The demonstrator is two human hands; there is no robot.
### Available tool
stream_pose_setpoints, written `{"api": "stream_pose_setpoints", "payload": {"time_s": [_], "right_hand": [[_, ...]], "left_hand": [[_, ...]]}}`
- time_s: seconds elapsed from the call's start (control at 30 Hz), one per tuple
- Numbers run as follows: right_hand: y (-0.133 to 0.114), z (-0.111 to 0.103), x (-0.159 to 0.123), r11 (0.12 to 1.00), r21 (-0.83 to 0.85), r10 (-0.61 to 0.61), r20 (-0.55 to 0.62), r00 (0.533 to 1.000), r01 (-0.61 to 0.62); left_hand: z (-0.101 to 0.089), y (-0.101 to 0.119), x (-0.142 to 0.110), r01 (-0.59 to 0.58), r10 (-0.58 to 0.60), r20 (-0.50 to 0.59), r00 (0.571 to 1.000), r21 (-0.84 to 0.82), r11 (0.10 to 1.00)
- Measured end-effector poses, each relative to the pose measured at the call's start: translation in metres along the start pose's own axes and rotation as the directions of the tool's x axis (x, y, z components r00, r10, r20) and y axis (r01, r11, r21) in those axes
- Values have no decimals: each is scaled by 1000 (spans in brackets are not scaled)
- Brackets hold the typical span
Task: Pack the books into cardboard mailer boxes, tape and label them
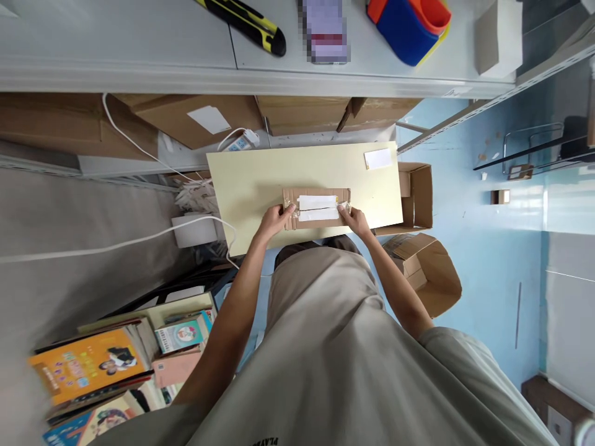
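A small flat cardboard box (317, 192) lies on the pale yellow tabletop (251, 179) in front of me. Two white label strips (318, 202) run along its upper face, with a narrow dark gap between them. Clear tape glints at both ends of the box. My left hand (275, 222) grips the left end, its thumb on top. At the opposite end, my right hand (355, 220) holds on the same way, thumb pressed near the tape. The fingers beneath the box are hidden. A white card (378, 159) rests at the table's far right corner.
Above the table, a grey shelf (139, 43) carries a yellow-black utility knife (246, 25), a blue-orange tape dispenser (411, 28) and a white box (499, 38). Open cartons (432, 279) stand right, books (93, 362) lower left. A white cable (139, 241) crosses the left side.
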State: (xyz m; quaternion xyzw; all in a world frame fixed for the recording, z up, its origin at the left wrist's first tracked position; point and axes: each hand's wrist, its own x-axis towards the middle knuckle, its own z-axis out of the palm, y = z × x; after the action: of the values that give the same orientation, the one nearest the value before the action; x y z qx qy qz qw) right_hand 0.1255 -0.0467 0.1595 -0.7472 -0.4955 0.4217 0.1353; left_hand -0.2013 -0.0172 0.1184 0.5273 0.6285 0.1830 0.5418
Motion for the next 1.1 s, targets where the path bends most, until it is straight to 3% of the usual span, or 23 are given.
{"api": "stream_pose_setpoints", "payload": {"time_s": [0.2,0.37,0.5,0.6,0.73,0.87,0.97,1.03,1.1], "right_hand": [[2,-9,-2,980,197,-23,110,994,1],[18,-43,13,950,283,-174,131,976,132],[33,-72,52,962,170,-223,49,974,212],[45,-76,82,955,125,-279,56,959,270],[63,-68,106,962,59,-273,175,946,267],[85,-76,125,954,39,-295,288,911,297],[104,-101,153,964,15,-265,163,950,266],[114,-120,178,984,1,-177,17,984,177],[121,-136,204,996,0,-88,-100,991,89]], "left_hand": [[0,3,-11,42,-45,-54,998,-60,997],[10,16,-15,-42,26,-100,995,-167,985],[35,31,3,-50,15,-275,961,-120,992],[65,42,16,11,-61,-379,923,-133,991],[100,48,23,202,-236,-420,876,-125,971],[104,43,19,261,-270,-449,852,-82,962],[97,54,14,236,-187,-627,756,-5,972],[97,76,15,216,-92,-721,687,81,973],[108,107,23,158,10,-711,703,169,973]]}}
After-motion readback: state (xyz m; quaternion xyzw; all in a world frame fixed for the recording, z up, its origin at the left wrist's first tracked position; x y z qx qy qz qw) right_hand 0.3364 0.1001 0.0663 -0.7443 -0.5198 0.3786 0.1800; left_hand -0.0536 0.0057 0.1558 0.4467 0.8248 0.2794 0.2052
